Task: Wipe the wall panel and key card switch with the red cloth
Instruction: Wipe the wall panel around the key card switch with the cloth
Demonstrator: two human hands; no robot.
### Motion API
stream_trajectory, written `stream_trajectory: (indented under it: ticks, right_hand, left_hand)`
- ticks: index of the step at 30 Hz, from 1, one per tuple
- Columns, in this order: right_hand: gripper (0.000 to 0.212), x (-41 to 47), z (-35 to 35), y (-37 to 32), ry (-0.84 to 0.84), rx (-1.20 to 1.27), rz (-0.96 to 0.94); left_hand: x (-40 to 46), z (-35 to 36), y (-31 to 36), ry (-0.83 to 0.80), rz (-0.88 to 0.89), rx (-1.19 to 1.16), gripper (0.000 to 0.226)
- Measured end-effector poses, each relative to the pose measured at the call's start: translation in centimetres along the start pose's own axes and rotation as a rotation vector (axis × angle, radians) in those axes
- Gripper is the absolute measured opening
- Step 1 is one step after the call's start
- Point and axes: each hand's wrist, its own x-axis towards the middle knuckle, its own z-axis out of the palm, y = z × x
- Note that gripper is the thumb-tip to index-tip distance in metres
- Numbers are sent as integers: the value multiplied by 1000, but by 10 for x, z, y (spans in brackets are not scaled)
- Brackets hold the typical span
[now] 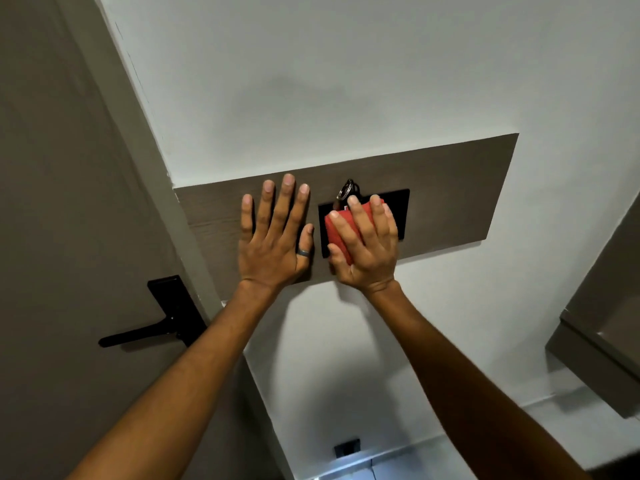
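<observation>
A long brown wood-grain wall panel (446,188) runs across the white wall. In its middle sits a black key card switch (400,209) with a key ring (347,190) hanging from its top. My right hand (365,247) presses a folded red cloth (337,233) flat onto the left part of the switch, and hand and cloth hide much of it. My left hand (273,237) lies flat on the panel just left of the switch, fingers spread, a grey ring on the thumb.
A grey-brown door (52,202) with a black lever handle (145,332) stands at the left. A grey cabinet (602,327) juts in at the right. A small black socket (347,446) sits low on the wall, near the floor.
</observation>
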Motion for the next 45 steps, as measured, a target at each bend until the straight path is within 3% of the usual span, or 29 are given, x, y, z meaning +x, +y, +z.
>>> stream_trajectory:
  ticks: [3, 4, 7, 8, 11, 12, 15, 16, 17, 20, 22, 27, 33, 40, 43, 45]
  right_hand:
    - [47, 4, 4, -25, 58, 12, 307]
    - [47, 0, 5, -32, 64, -1, 312]
    - [50, -5, -1, -1, -2, -15, -28]
    - [49, -4, 0, 5, 1, -7, -24]
    - [49, -4, 8, -24, 39, -26, 270]
    - [50, -9, 9, -30, 47, -27, 255]
    - [51, -10, -2, 12, -4, -7, -131]
    - [50, -8, -6, 27, -17, 12, -181]
    - [49, -5, -7, 33, -27, 36, -150]
    - [49, -6, 3, 0, 22, 68, 217]
    - [50, -4, 8, -17, 60, 96, 321]
    - [46, -13, -10, 29, -50, 86, 5]
    - [47, 30, -5, 27, 73, 157, 325]
    - [48, -13, -22, 49, -88, 147, 155]
    - [45, -1, -20, 63, -66, 153, 128]
    - [44, 15, -13, 60, -3, 135, 221]
  left_hand:
    - [3, -1, 1, 4, -20, -1, 62]
    - [1, -2, 2, 5, -21, -9, 62]
    - [-2, 1, 2, -7, -10, -10, 61]
    - [-2, 1, 2, -8, -13, -2, 62]
    - [0, 0, 2, -9, -26, -8, 61]
    - [0, -1, 3, -13, -29, -10, 61]
    - [0, 0, 3, -13, -24, -13, 61]
    - [-1, -1, 3, -9, -21, -3, 61]
    - [1, -1, 4, 0, -22, 8, 61]
    - [2, -3, 5, -7, -28, 1, 60]
    - [3, -3, 6, 2, -18, 9, 60]
    - [2, -4, 7, -18, -32, 13, 59]
    - [3, -2, 7, -6, -56, 3, 59]
    - [-1, 5, 15, -2, -112, 7, 60]
    - [1, 4, 15, -3, -104, 5, 60]
    - [2, 5, 15, -2, -94, 13, 61]
